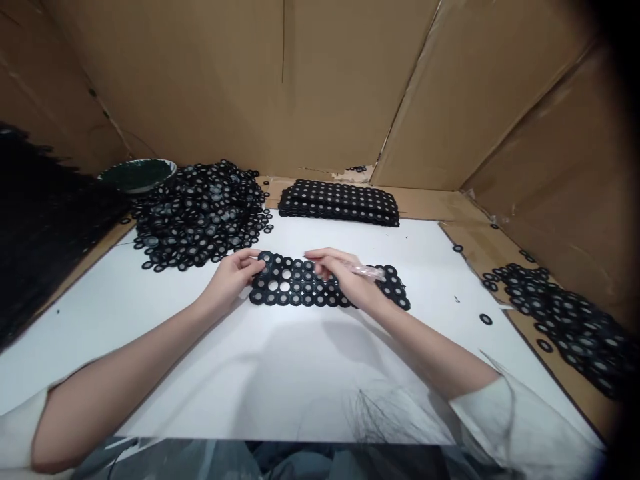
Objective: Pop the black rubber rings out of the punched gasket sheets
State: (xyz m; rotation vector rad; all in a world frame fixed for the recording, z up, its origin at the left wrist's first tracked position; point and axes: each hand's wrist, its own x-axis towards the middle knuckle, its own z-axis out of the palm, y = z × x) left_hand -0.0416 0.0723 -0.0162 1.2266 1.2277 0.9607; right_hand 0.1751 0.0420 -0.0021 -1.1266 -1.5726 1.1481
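Note:
A black rubber sheet of joined rings (295,285) lies flat on the white table top (210,353), some of its holes punched out. My left hand (234,277) pinches the sheet's left end near a ring at the top corner. Over the sheet's right half rests my right hand (345,275), fingers curled round a thin pinkish tool (367,270) that points right. The sheet's right end (395,288) shows beyond that hand.
A large heap of loose black rings (200,213) lies at the back left beside a dark round dish (137,175). A stack of uncut ring sheets (340,200) sits at the back centre. More rings (565,320) pile at the right edge. Cardboard walls surround the table.

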